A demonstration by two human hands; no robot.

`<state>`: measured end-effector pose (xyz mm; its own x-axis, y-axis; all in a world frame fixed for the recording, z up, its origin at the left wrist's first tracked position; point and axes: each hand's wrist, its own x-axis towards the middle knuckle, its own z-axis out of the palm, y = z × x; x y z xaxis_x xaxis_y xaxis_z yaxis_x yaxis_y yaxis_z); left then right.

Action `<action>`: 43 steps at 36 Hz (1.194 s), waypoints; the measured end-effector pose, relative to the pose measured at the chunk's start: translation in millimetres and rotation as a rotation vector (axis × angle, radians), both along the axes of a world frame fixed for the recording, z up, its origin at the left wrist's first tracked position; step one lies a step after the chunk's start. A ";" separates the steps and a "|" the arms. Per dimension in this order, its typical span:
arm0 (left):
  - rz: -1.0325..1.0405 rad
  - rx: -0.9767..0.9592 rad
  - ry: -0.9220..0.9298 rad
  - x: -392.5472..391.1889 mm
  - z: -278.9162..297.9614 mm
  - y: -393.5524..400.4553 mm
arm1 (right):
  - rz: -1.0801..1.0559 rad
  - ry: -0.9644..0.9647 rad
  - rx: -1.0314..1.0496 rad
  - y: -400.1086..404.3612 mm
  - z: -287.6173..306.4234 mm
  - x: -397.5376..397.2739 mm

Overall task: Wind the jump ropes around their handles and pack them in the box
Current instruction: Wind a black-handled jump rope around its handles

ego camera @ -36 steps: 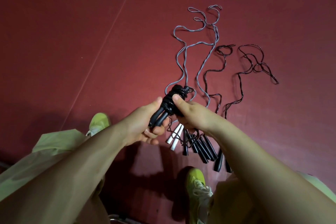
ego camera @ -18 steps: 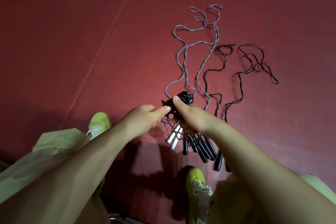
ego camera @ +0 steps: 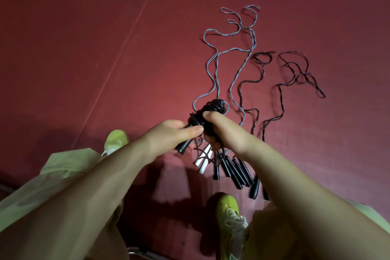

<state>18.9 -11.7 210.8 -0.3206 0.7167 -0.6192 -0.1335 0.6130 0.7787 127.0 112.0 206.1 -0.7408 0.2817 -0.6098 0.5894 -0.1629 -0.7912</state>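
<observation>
We grasp a wound rope point(ego camera: 207, 115) between both hands above the dark red floor point(ego camera: 105, 48). Our left hand point(ego camera: 168, 135) curls round its smooth black handles, whose round ends poke out below the palm; our right hand point(ego camera: 223, 131) clenches the glossy black coils, thumb on top. Below, on the floor, lie two white handles point(ego camera: 203, 158) and a fan of tapered black handles point(ego camera: 234, 172). A thin grey rope point(ego camera: 213, 65) and two twisted dark ropes point(ego camera: 295, 69) snake in loose waves toward the far edge. Matte yellow-green shoes point(ego camera: 229, 213) flank the pile.
</observation>
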 end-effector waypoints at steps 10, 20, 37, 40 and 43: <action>0.017 0.034 -0.925 -1.6 18.6 -6.7 | -0.010 0.252 -0.082 1.9 5.1 2.6; 0.022 -0.054 -0.739 1.0 14.6 -3.3 | 0.064 0.097 0.050 -3.0 9.7 1.5; -0.013 -0.189 -0.097 4.2 -3.4 0.5 | 0.182 -0.144 0.205 -3.5 5.2 6.6; -0.002 -0.168 -0.024 3.1 -4.6 1.9 | 0.167 -0.174 0.232 -2.7 3.6 7.9; 0.017 -0.126 0.005 0.1 -3.6 2.9 | 0.120 -0.146 0.205 -1.8 5.4 5.8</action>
